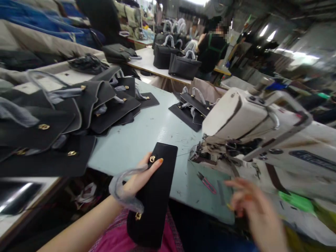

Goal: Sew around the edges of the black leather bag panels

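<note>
The left hand (pixel 140 179) is gripping a black bag panel (pixel 159 189); scissors (pixel 207 182) are lying left of the right hand (pixel 252 203), which is hovering apart, blurred, its grip unclear.

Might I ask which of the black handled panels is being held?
The panel in the left hand; the other panels lie in two heaps, unheld.

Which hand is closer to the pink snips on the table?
Right. The right hand is just right of the pink snips; the left hand is farther, to their left, holding a black handled panel.
</note>
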Demonstrator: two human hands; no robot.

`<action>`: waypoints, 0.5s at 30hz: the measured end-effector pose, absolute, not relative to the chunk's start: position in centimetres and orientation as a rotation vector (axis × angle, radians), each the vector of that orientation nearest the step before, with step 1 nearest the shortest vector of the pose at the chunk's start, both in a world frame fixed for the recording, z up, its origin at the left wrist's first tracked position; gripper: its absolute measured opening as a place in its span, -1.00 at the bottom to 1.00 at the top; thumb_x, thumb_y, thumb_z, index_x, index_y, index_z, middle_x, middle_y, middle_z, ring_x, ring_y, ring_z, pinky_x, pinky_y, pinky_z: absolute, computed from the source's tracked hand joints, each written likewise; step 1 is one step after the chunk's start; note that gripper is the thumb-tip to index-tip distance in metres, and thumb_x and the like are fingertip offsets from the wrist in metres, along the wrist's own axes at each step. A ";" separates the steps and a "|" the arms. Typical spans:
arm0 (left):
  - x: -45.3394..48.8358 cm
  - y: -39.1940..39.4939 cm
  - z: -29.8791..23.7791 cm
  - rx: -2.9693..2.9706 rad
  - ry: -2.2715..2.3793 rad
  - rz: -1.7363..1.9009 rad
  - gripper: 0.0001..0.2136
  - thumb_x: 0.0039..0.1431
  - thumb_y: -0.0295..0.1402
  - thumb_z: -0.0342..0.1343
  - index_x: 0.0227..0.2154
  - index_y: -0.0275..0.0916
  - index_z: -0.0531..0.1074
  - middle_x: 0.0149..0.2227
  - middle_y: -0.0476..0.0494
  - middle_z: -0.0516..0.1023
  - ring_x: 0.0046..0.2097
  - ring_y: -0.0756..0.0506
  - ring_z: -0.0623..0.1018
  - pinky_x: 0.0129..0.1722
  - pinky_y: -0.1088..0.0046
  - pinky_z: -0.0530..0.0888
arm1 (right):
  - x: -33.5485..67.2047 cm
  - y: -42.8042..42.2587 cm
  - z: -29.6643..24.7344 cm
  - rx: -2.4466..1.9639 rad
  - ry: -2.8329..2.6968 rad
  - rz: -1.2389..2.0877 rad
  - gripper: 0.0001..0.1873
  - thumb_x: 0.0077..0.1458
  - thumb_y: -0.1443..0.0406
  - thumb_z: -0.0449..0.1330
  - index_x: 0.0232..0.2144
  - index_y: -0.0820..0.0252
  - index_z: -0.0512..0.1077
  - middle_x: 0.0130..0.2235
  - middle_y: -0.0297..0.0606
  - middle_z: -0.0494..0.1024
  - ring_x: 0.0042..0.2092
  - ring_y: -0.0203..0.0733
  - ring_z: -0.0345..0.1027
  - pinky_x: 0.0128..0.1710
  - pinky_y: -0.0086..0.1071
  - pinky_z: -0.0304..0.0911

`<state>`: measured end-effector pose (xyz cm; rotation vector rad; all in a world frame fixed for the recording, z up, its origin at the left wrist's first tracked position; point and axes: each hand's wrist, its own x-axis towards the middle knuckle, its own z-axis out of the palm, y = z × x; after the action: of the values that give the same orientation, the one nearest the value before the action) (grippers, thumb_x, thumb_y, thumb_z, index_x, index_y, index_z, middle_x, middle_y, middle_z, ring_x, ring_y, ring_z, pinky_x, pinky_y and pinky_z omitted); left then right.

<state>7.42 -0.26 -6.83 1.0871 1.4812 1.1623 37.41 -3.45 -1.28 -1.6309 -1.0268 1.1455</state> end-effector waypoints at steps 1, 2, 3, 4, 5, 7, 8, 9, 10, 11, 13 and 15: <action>7.3 -0.6 -6.8 1.137 1.437 1.132 -0.58 0.19 -0.07 0.16 0.07 -0.08 0.46 0.06 -0.20 0.57 0.04 -0.30 0.58 0.04 0.19 0.52 | 35.0 -4.3 -2.7 -1.578 -1.111 1.327 -0.23 -0.06 -0.22 0.31 0.11 -0.03 0.36 -0.06 -0.02 0.58 -0.58 -0.25 0.34 -0.71 -0.40 0.16; 7.1 -0.9 -6.8 1.196 1.385 1.108 -0.55 0.19 -0.09 0.16 0.12 -0.07 0.42 0.10 -0.20 0.55 0.08 -0.30 0.56 0.08 0.17 0.50 | 32.6 -4.8 -4.1 -1.516 -1.198 1.536 -0.16 -0.11 -0.23 0.33 0.13 0.02 0.34 -0.17 -0.04 0.62 -0.67 -0.30 0.27 -0.75 -0.44 0.05; 6.7 -1.1 -6.9 1.256 1.341 1.103 -0.50 0.18 -0.11 0.19 0.16 -0.08 0.39 0.14 -0.22 0.52 0.12 -0.31 0.53 0.13 0.14 0.47 | 30.3 -4.9 -5.4 -1.457 -1.270 1.729 -0.13 -0.09 -0.23 0.31 0.13 0.10 0.33 -0.33 -0.13 0.62 -0.72 -0.34 0.20 -0.76 -0.48 -0.02; 5.9 -1.2 -7.2 1.305 1.320 1.123 -0.46 0.13 -0.13 0.24 0.18 -0.10 0.39 0.17 -0.25 0.49 0.16 -0.32 0.50 0.18 0.11 0.43 | 28.2 -4.7 -6.5 -1.415 -1.318 1.873 -0.15 -0.04 -0.23 0.28 0.11 0.20 0.33 -0.49 -0.24 0.56 -0.75 -0.36 0.15 -0.75 -0.52 -0.06; 4.8 -1.3 -7.5 1.334 1.335 1.167 -0.43 0.08 -0.15 0.29 0.17 -0.13 0.40 0.19 -0.28 0.47 0.20 -0.34 0.47 0.23 0.09 0.38 | 26.4 -4.1 -7.5 -1.402 -1.338 1.936 -0.20 0.02 -0.22 0.24 0.05 0.28 0.36 -0.64 -0.36 0.45 -0.76 -0.38 0.12 -0.74 -0.54 -0.07; 1.3 -1.8 -8.4 1.323 1.466 1.308 -0.47 0.06 -0.19 0.29 0.12 -0.20 0.43 0.22 -0.33 0.43 0.25 -0.34 0.41 0.29 0.03 0.30 | 24.0 -1.6 -8.4 -1.404 -1.320 1.829 -0.32 0.05 -0.18 0.25 -0.11 0.31 0.41 -0.75 -0.44 0.33 -0.74 -0.36 0.16 -0.70 -0.57 0.01; -0.9 -2.2 -8.8 1.269 1.561 1.402 -0.52 0.09 -0.20 0.25 0.09 -0.21 0.44 0.20 -0.35 0.43 0.24 -0.32 0.42 0.27 0.02 0.31 | 23.3 0.1 -8.6 -1.396 -1.280 1.727 -0.39 0.02 -0.15 0.30 -0.19 0.28 0.41 -0.74 -0.42 0.36 -0.70 -0.36 0.23 -0.67 -0.57 0.10; -3.4 -2.8 -9.2 1.185 1.657 1.499 -0.56 0.13 -0.21 0.21 0.07 -0.22 0.43 0.18 -0.34 0.44 0.22 -0.29 0.44 0.25 0.03 0.34 | 22.9 2.0 -8.5 -1.373 -1.211 1.610 -0.46 -0.01 -0.09 0.35 -0.26 0.25 0.41 -0.69 -0.41 0.41 -0.65 -0.36 0.30 -0.62 -0.57 0.18; -6.0 -3.5 -9.6 1.087 1.744 1.588 -0.59 0.16 -0.22 0.17 0.06 -0.22 0.41 0.16 -0.33 0.44 0.19 -0.26 0.46 0.21 0.06 0.38 | 22.6 4.0 -8.4 -1.350 -1.100 1.502 -0.50 -0.07 -0.04 0.41 -0.33 0.21 0.39 -0.64 -0.41 0.46 -0.61 -0.36 0.36 -0.59 -0.58 0.23; -8.5 -4.3 -9.9 0.952 1.836 1.692 -0.59 0.15 -0.22 0.17 0.05 -0.21 0.39 0.12 -0.30 0.45 0.16 -0.23 0.48 0.17 0.11 0.41 | 22.5 5.7 -8.2 -1.294 -0.965 1.440 -0.51 -0.15 0.02 0.47 -0.37 0.19 0.36 -0.56 -0.41 0.50 -0.53 -0.32 0.46 -0.53 -0.57 0.30; -13.2 -5.7 -10.5 0.697 2.001 1.855 -0.55 0.11 -0.20 0.20 0.05 -0.20 0.32 0.10 -0.28 0.41 0.15 -0.19 0.46 0.15 0.17 0.42 | 22.1 8.0 -8.0 -1.181 -0.746 1.472 -0.48 -0.31 0.10 0.53 -0.38 0.17 0.37 -0.33 -0.35 0.59 -0.27 -0.18 0.59 -0.32 -0.45 0.46; -16.9 -6.5 -10.9 0.505 2.104 1.905 -0.51 0.09 -0.18 0.18 0.06 -0.22 0.26 0.13 -0.31 0.35 0.14 -0.19 0.44 0.10 0.19 0.43 | 21.4 8.2 -8.3 -1.171 -0.651 1.572 -0.46 -0.34 0.13 0.54 -0.32 0.15 0.41 -0.09 -0.24 0.59 -0.10 -0.06 0.57 -0.18 -0.31 0.49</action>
<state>-16.90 -6.49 -10.94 0.5054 2.1036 1.9054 21.37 8.23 -8.32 -1.1712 -0.6509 1.5721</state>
